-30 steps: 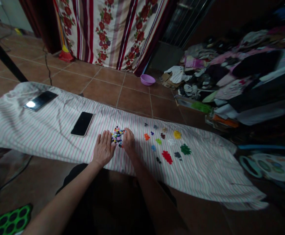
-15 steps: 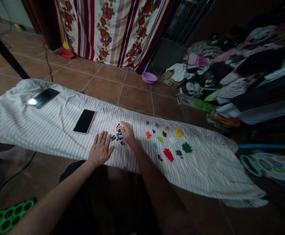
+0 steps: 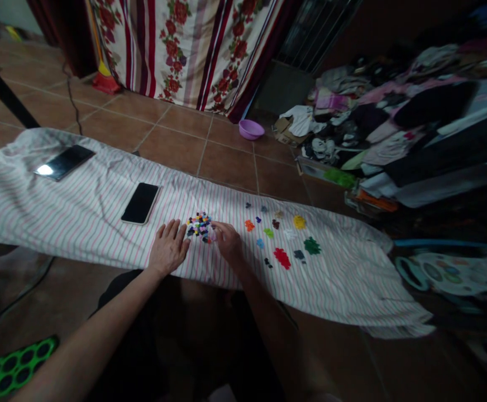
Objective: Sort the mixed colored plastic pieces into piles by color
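A mixed heap of tiny coloured pieces (image 3: 199,223) lies on a striped cloth (image 3: 344,285). My left hand (image 3: 168,248) rests flat on the cloth at the heap's left edge, its fingers stretched out. At the heap's right side, my right hand (image 3: 228,241) has its fingers curled into a pinch; whatever is between the fingertips is too small to make out. Farther right are small single-colour groups, among them red pieces (image 3: 282,258), dark green pieces (image 3: 312,245), yellow pieces (image 3: 299,221) and orange pieces (image 3: 249,225).
Left of the heap lie a phone (image 3: 141,202) and a dark, shiny flat device (image 3: 65,162). A purple basin (image 3: 251,129) stands on the tiled floor beyond the cloth. Piled clothes (image 3: 377,111) fill the right. A green object with round holes (image 3: 15,368) is at lower left.
My right hand has drawn back from the top of the heap to its right side, and its fingers have curled in. My left hand stays flat on the cloth. The view has shifted slightly.
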A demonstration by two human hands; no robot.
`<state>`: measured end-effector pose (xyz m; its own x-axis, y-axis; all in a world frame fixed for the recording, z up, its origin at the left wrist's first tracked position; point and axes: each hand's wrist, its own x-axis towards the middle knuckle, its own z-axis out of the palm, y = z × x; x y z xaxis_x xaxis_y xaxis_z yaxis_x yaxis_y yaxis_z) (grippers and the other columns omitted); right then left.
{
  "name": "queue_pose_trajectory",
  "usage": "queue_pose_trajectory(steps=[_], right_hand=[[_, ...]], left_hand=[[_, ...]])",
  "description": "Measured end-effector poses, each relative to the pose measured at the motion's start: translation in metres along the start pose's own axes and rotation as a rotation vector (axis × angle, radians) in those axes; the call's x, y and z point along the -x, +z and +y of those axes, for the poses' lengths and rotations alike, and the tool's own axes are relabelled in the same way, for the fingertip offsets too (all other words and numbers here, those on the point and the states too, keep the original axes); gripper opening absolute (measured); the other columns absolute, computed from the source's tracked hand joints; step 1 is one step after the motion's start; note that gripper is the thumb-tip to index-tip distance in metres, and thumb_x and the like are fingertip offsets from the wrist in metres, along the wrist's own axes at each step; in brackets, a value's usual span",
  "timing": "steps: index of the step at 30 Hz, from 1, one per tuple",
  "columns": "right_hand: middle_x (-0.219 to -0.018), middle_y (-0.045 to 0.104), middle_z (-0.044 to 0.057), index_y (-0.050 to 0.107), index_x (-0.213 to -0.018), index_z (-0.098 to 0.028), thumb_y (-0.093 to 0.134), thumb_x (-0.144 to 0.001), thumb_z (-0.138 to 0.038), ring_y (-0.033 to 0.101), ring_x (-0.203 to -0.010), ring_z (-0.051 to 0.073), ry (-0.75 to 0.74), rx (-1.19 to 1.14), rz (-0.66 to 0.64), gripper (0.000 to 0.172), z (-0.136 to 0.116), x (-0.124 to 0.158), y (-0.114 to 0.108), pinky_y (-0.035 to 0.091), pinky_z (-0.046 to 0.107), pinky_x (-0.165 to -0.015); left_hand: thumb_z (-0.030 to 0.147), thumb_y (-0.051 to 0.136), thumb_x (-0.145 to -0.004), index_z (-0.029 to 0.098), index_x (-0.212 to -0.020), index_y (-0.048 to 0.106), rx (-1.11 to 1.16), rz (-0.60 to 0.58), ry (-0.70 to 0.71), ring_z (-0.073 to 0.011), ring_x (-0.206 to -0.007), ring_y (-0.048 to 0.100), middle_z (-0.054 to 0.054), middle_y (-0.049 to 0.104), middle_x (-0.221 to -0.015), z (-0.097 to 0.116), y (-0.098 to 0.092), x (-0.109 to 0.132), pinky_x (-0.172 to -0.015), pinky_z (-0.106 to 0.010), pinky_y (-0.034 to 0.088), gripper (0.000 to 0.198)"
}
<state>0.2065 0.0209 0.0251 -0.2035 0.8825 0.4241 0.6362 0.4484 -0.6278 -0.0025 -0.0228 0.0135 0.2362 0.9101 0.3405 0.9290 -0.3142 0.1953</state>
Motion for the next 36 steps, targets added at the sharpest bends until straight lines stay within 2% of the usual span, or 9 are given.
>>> queue_pose_trajectory(steps=[4,6,8,12,15,21,26,33,36], right_hand=[[-0.097,0.07,0.008,0.07,-0.102,-0.019,0.049,-0.088,-0.022,0.066,-0.087,0.019,0.166,0.052,0.038,0.026,-0.001,0.031,-0.012,0.053,0.031,-0.079],[-0.096,0.068,0.007,0.07,-0.105,-0.019,0.054,-0.086,-0.023,0.065,-0.078,0.017,0.215,0.089,-0.005,0.024,-0.003,0.039,-0.01,0.053,0.029,-0.074],[-0.096,0.066,0.007,0.069,-0.107,-0.019,0.058,-0.085,-0.023,0.063,-0.076,0.016,0.232,0.141,-0.044,0.024,-0.005,0.042,-0.003,0.052,0.029,-0.073],[-0.096,0.066,0.007,0.068,-0.107,-0.02,0.059,-0.086,-0.021,0.064,-0.084,0.019,0.252,0.194,-0.058,0.024,-0.007,0.032,0.014,0.051,0.03,-0.077],[-0.099,0.066,0.008,0.068,-0.108,-0.02,0.055,-0.086,-0.019,0.064,-0.091,0.019,0.223,0.143,-0.053,0.025,-0.006,0.021,0.025,0.052,0.031,-0.082],[-0.105,0.068,0.007,0.068,-0.11,-0.018,0.045,-0.088,-0.014,0.063,-0.1,0.019,0.134,-0.009,-0.022,0.032,-0.006,0.007,0.029,0.05,0.031,-0.093],[-0.096,0.064,0.007,0.072,-0.104,-0.018,0.045,-0.087,-0.013,0.062,-0.093,0.018,0.162,0.082,-0.014,0.032,0.002,-0.007,0.025,0.05,0.029,-0.088],[-0.099,0.059,0.006,0.071,-0.109,-0.024,0.051,-0.087,-0.013,0.06,-0.09,0.018,0.109,0.239,-0.197,0.031,0.003,-0.03,0.031,0.049,0.026,-0.081],[-0.098,0.059,0.006,0.07,-0.109,-0.026,0.052,-0.087,-0.011,0.06,-0.088,0.018,0.121,0.297,-0.224,0.033,0.001,-0.034,0.033,0.049,0.026,-0.078]], left_hand=[[0.039,0.041,-0.095,0.009,-0.128,0.054,-0.062,-0.026,0.065,-0.0355,-0.123,0.048,-0.022,0.054,-0.131,-0.001,-0.009,-0.009,-0.096,-0.048,0.038,0.046],[0.043,0.042,-0.094,0.013,-0.119,0.058,-0.086,-0.074,0.084,-0.0335,-0.108,0.054,-0.018,0.06,-0.117,-0.002,-0.014,-0.016,-0.085,-0.046,0.041,0.041],[0.044,0.044,-0.093,0.016,-0.112,0.059,-0.1,-0.086,0.102,-0.0324,-0.101,0.053,-0.016,0.06,-0.109,-0.002,-0.017,-0.022,-0.081,-0.045,0.041,0.037],[0.04,0.043,-0.094,0.018,-0.107,0.06,-0.075,-0.054,0.091,-0.0315,-0.099,0.052,-0.015,0.059,-0.104,-0.004,-0.016,-0.026,-0.079,-0.044,0.039,0.031],[0.038,0.045,-0.093,0.018,-0.107,0.06,-0.046,-0.039,0.077,-0.0311,-0.1,0.051,-0.014,0.059,-0.106,-0.006,-0.012,-0.024,-0.078,-0.043,0.04,0.029],[0.037,0.047,-0.093,0.017,-0.108,0.061,-0.032,-0.039,0.071,-0.0302,-0.1,0.052,-0.014,0.06,-0.107,-0.009,-0.01,-0.024,-0.079,-0.042,0.041,0.029],[0.036,0.046,-0.093,0.018,-0.108,0.061,-0.034,-0.023,0.078,-0.0303,-0.102,0.052,-0.014,0.059,-0.108,-0.009,-0.009,-0.024,-0.079,-0.042,0.041,0.028],[0.036,0.045,-0.093,0.017,-0.107,0.062,-0.032,-0.015,0.073,-0.0302,-0.099,0.052,-0.014,0.06,-0.106,-0.008,-0.007,-0.024,-0.078,-0.042,0.041,0.029],[0.035,0.045,-0.093,0.018,-0.106,0.062,-0.018,-0.01,0.063,-0.0302,-0.099,0.052,-0.014,0.06,-0.105,-0.008,-0.008,-0.025,-0.078,-0.043,0.041,0.028]])
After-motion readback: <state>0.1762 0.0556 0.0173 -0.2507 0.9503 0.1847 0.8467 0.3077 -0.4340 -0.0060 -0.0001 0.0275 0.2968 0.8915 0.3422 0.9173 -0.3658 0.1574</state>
